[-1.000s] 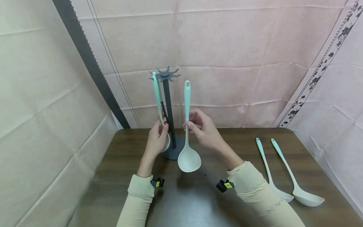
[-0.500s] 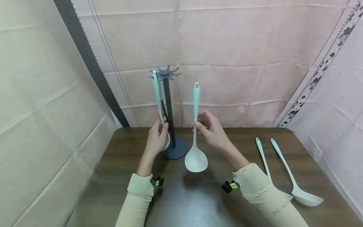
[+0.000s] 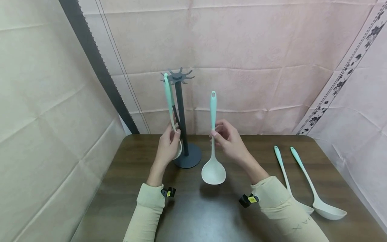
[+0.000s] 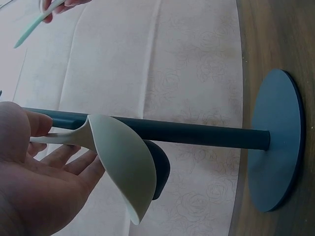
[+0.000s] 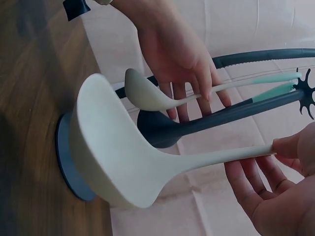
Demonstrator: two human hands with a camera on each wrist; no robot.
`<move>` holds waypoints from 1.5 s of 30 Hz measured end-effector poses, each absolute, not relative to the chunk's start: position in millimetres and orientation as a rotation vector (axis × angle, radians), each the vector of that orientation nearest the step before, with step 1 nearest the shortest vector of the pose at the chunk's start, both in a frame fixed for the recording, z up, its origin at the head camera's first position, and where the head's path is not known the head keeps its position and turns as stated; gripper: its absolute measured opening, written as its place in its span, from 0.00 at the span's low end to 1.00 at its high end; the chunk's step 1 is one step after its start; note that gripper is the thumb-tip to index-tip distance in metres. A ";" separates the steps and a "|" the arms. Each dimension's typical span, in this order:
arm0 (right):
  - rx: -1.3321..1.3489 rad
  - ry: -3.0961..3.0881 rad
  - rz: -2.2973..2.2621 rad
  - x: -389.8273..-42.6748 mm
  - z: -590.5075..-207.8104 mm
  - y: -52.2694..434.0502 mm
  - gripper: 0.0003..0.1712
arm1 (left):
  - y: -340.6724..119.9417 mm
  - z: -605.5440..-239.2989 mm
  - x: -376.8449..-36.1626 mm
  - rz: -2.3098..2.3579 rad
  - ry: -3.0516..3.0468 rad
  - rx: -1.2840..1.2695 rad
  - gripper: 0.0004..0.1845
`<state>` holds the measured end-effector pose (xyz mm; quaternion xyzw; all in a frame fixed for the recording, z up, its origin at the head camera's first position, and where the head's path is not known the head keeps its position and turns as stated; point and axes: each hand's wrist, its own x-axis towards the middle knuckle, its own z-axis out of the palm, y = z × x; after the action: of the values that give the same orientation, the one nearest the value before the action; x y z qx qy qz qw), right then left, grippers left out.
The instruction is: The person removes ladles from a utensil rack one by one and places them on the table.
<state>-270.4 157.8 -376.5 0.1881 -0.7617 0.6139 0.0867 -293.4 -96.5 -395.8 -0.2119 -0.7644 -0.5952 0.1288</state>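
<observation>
Pink and beige cloth walls close in a dark wooden table (image 3: 193,215), and I see a dark stand (image 3: 181,114) rising from its round base at the back. My right hand (image 3: 229,141) pinches the ladle (image 3: 213,148) between thumb and fingertips about halfway along its stem, bowl hanging below the fingers and the mint handle standing above them, clear of the stand and off the table. My left hand (image 3: 167,148) has fingers mostly straight, thumb and fingertips touching the stem of a spoon (image 3: 169,101) that hangs on the stand, its bowl just under the palm. Two more ladles (image 3: 305,181) lie well to the right of my right wrist. I judge the held ladle light, slightly flexible and probably smooth; a hold nearer the mint handle's end would let it swing less.
</observation>
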 end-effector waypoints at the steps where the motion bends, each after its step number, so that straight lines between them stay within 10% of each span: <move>1: 0.540 -2.266 1.832 -270.4 -376.7 159.7 0.10 | -96.3 -396.4 -293.7 -1.730 -2.222 -0.618 0.32; 45: 0.182 -2.433 1.695 -283.2 -413.2 262.9 0.20 | -99.8 -430.3 -323.3 -1.692 -2.207 -0.613 0.31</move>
<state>-283.2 262.9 -413.2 0.0611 -0.8159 0.5686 0.0852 -323.3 -99.8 -430.3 -0.2130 -0.7666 -0.5878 0.1464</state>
